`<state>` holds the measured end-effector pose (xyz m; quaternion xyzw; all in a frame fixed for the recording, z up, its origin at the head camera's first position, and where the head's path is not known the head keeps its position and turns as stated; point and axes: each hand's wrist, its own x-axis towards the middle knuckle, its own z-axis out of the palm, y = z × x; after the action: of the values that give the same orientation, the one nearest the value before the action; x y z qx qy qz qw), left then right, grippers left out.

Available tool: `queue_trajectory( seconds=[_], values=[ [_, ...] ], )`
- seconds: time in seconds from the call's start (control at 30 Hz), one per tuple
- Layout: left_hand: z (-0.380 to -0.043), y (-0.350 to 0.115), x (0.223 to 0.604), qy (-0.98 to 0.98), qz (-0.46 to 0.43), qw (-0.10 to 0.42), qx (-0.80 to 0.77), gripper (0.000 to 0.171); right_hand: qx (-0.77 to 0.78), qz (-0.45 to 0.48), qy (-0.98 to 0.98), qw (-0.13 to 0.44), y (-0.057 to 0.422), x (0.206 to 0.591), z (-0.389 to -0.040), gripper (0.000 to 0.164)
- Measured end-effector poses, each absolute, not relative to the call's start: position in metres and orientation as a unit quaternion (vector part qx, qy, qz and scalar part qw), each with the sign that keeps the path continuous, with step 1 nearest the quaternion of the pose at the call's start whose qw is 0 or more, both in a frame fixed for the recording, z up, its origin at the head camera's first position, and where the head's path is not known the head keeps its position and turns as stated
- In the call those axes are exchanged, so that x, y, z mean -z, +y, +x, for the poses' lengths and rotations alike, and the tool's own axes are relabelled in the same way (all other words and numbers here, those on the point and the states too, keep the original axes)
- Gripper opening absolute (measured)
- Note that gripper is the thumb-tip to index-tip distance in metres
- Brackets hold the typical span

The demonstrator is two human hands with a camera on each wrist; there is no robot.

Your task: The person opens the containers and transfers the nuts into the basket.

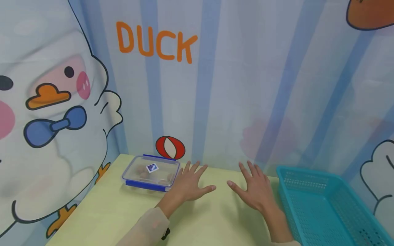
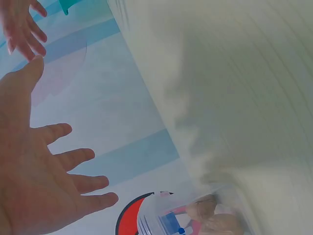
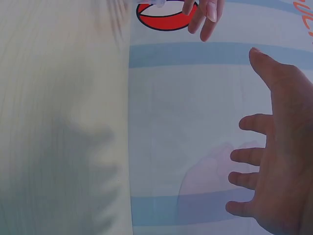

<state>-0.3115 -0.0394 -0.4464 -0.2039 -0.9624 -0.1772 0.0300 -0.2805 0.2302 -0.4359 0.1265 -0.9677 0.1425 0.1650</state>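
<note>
My left hand (image 1: 189, 184) hovers over the table with fingers spread and holds nothing. Just left of it sits a clear lidded food container (image 1: 135, 174) with blue clips along its edges and a small blue-and-white label. Several brownish roundish items (image 2: 222, 220) show through its wall in the left wrist view. Over the table to the right, my right hand (image 1: 257, 189) is also spread and empty, its thumb pointing toward the left hand. A turquoise plastic basket (image 1: 314, 205) stands just right of the right hand, with only its bare mesh floor and walls showing.
The pale yellow table (image 1: 212, 222) meets a fabric backdrop (image 1: 234, 85) of blue and white stripes right behind the hands. On the left, the backdrop carries a big printed duck (image 1: 61, 164). A black strap (image 1: 166, 234) shows near the left sleeve.
</note>
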Motion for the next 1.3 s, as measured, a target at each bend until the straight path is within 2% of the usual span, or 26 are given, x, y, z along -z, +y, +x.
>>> queue_trajectory(
  seconds=[0.37,0.63,0.8,1.07,1.3],
  values=[
    [-0.305,-0.042,0.444,-0.961,-0.205,0.038,0.182,0.091,-0.187,0.146,-0.956,0.173,0.228,0.437,-0.282,0.084],
    [-0.291,-0.063,0.441,-0.953,-0.196,0.099,0.208,0.080,-0.340,0.189,-0.912,0.129,0.204,0.423,-0.285,0.073],
    [-0.283,-0.096,0.429,-0.947,-0.138,0.138,0.254,0.081,-0.402,0.222,-0.882,0.108,0.180,0.420,-0.303,0.068],
    [-0.287,-0.172,0.423,-0.947,-0.008,0.156,0.280,0.083,-0.498,0.212,-0.837,0.082,0.131,0.445,-0.336,0.065],
    [-0.284,-0.218,0.444,-0.929,0.062,0.138,0.338,0.088,-0.544,0.206,-0.812,0.037,0.091,0.471,-0.347,0.069]
  ],
)
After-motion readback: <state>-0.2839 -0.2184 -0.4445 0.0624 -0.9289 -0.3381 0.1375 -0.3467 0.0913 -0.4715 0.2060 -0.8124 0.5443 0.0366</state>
